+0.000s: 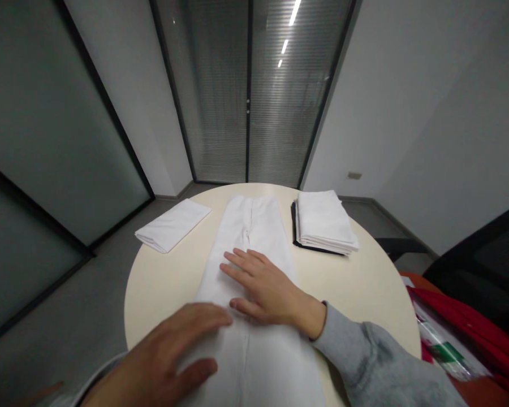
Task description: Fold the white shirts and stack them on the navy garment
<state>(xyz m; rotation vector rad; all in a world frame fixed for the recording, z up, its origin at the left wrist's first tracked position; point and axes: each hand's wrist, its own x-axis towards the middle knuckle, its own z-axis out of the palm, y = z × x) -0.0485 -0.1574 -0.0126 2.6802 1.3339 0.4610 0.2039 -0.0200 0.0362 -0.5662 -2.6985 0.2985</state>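
A pair of white trousers lies flat and lengthwise down the middle of a round cream table. My right hand rests palm down on the trousers near their middle, fingers stretched out and pointing left. My left hand lies flat on the cloth closer to me, fingers spread, holding nothing. The near end of the trousers runs out of view below.
A folded white cloth lies at the table's left. A stack of folded white cloths on a dark item sits at the right. Red fabric and a packet lie beside a black chair at the right. Glass doors stand behind.
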